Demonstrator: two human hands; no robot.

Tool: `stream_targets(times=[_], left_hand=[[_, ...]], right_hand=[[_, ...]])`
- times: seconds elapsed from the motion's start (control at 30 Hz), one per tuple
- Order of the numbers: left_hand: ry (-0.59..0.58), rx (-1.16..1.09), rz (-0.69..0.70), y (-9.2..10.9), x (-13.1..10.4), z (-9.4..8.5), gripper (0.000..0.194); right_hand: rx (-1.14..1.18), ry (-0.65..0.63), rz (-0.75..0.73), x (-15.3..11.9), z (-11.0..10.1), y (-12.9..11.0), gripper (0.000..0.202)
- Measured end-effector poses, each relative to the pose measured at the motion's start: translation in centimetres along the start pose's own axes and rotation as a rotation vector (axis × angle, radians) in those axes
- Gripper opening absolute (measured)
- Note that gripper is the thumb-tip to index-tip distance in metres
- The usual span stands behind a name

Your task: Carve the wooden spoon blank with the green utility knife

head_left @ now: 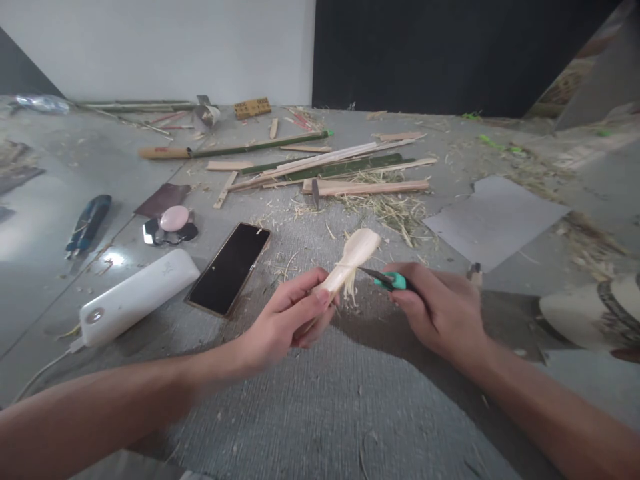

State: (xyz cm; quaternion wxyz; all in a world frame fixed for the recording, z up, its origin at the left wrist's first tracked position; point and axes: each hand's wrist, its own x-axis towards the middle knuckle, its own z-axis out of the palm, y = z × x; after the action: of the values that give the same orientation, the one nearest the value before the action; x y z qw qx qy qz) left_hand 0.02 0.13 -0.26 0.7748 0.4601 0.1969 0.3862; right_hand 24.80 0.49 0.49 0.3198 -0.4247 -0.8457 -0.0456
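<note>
My left hand [303, 310] is closed around the lower handle of a pale wooden spoon [359, 248], its broad end tilted up and away from me. Thin curled shavings hang from the spoon's neck. In my right hand [440, 303] is a utility knife [395, 281] with a turquoise-green part near the blade. The dark blade points left and meets the spoon at its neck, where the shavings curl. My right fingers wrap the knife's grip and hide most of it.
Left of my hands lie a phone [230, 268], a white power bank [140, 297] with a cable, and pliers [89, 223]. Bamboo strips [330, 160], a hammer [370, 188] and shavings [400, 213] lie ahead. Grey paper [495, 217] is at right, beside a patterned pale cylinder [580, 313].
</note>
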Motion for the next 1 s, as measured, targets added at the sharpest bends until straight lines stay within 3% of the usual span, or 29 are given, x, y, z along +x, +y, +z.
stream_targets(times=[1.0], left_hand=[[-0.033, 0.178, -0.02, -0.05, -0.44, 0.02, 0.027]], right_hand=[[-0.001, -0.064, -0.074, 0.59, -0.25, -0.7, 0.025]])
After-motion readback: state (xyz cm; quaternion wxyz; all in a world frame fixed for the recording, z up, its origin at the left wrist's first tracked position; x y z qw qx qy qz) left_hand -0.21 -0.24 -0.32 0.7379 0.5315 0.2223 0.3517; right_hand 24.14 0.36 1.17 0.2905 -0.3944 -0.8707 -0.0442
